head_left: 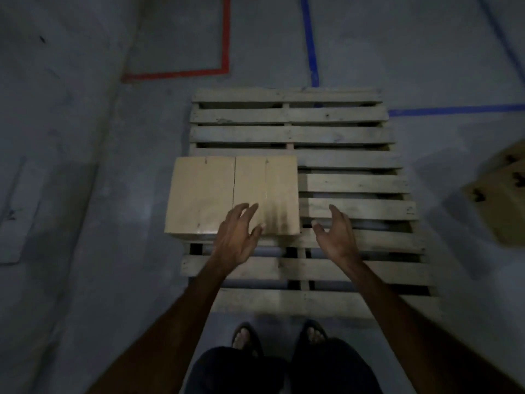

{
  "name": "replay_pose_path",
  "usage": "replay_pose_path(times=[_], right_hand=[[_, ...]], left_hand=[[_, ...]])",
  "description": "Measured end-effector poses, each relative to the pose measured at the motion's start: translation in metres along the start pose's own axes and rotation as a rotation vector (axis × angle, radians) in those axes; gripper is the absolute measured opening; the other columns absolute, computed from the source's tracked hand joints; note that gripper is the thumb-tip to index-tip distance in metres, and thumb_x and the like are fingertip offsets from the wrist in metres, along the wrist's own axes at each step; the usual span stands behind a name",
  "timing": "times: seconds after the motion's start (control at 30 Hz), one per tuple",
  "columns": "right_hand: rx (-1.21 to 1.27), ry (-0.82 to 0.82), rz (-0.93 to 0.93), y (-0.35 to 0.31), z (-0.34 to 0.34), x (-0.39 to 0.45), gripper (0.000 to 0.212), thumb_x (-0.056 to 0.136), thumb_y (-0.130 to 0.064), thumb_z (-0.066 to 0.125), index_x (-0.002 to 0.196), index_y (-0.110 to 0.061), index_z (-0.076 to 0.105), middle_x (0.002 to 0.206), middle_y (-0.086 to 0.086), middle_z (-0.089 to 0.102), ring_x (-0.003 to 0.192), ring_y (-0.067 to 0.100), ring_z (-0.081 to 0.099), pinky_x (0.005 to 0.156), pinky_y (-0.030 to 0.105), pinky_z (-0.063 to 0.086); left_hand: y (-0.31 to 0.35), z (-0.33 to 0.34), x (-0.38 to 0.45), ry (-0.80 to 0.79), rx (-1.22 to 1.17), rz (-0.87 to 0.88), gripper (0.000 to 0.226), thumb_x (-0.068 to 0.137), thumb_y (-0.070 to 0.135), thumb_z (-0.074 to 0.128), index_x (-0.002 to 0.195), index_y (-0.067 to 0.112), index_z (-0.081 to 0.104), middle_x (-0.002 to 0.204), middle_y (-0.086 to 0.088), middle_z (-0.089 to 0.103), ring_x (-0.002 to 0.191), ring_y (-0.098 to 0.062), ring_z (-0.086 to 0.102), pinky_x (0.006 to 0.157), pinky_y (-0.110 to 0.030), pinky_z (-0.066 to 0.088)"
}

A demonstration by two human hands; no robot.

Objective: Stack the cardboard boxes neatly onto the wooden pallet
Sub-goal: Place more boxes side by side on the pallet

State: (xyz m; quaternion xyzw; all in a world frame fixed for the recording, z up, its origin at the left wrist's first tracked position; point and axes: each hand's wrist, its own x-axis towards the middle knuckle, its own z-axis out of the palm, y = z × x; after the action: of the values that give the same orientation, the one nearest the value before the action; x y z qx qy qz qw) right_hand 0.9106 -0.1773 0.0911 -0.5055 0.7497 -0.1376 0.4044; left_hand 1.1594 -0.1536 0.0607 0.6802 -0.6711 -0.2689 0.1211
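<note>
Head view: your left hand [237, 237] is spread, fingers loosely splayed over the near right corner of the cardboard boxes [233, 194]; contact cannot be confirmed. Your right hand [335, 233] is open, fingers relaxed, holding nothing, above the bare slats just right of the boxes. Two boxes sit side by side, touching, on the left half of the wooden pallet [352, 183]. Pallet rests on a grey floor [85, 137] marked with red tape [224, 52] and blue tape [311, 46]. Another cardboard box [502, 194] lies off the pallet at the right edge.
</note>
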Motion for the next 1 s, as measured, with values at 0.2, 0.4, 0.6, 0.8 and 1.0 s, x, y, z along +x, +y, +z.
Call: replay_pose_path(times=[0.2, 0.4, 0.6, 0.8, 1.0], right_hand=[[0.042, -0.025, -0.002, -0.061, -0.126, -0.131, 0.07, 0.103, -0.033, 0.061, 0.163, -0.016, 0.028, 0.163, 0.011, 0.035, 0.147, 0.03, 0.038, 0.117, 0.036, 0.034], [0.104, 0.024, -0.014, -0.089, -0.205, -0.236, 0.07, 0.102, -0.038, 0.062, 0.161, -0.019, 0.032, 0.163, 0.011, 0.037, 0.147, 0.03, 0.039, 0.119, 0.04, 0.037], [0.201, 0.085, -0.02, -0.075, -0.22, -0.305, 0.071, 0.101, -0.039, 0.063, 0.162, -0.018, 0.032, 0.163, 0.008, 0.037, 0.146, 0.026, 0.041, 0.12, 0.04, 0.036], [0.244, 0.158, 0.085, -0.03, -0.216, -0.373, 0.073, 0.1, -0.046, 0.062, 0.162, -0.023, 0.03, 0.162, 0.007, 0.038, 0.146, 0.026, 0.041, 0.119, 0.041, 0.038], [0.324, 0.23, 0.186, 0.029, -0.224, -0.434, 0.077, 0.098, -0.047, 0.063, 0.163, -0.022, 0.028, 0.165, 0.006, 0.034, 0.149, 0.026, 0.038, 0.122, 0.038, 0.034]], left_hand=[[0.122, -0.118, -0.114, -0.041, -0.15, -0.095, 0.058, 0.106, 0.043, 0.055, 0.155, 0.014, 0.046, 0.153, -0.012, 0.049, 0.138, -0.027, 0.047, 0.114, -0.035, 0.038], [0.202, -0.191, -0.194, -0.003, -0.27, -0.187, 0.059, 0.104, 0.047, 0.057, 0.153, 0.017, 0.048, 0.15, -0.011, 0.053, 0.137, -0.027, 0.05, 0.113, -0.036, 0.042], [0.23, -0.205, -0.249, -0.031, -0.283, -0.084, 0.059, 0.104, 0.047, 0.056, 0.154, 0.017, 0.048, 0.154, -0.011, 0.051, 0.141, -0.028, 0.045, 0.114, -0.034, 0.038], [0.238, -0.199, -0.285, -0.134, -0.164, 0.119, 0.057, 0.105, 0.049, 0.053, 0.154, 0.02, 0.046, 0.157, -0.008, 0.048, 0.143, -0.025, 0.042, 0.112, -0.03, 0.034], [0.248, -0.185, -0.305, -0.238, -0.079, 0.235, 0.064, 0.104, 0.057, 0.048, 0.155, 0.019, 0.046, 0.158, -0.009, 0.047, 0.146, -0.027, 0.041, 0.118, -0.038, 0.036]])
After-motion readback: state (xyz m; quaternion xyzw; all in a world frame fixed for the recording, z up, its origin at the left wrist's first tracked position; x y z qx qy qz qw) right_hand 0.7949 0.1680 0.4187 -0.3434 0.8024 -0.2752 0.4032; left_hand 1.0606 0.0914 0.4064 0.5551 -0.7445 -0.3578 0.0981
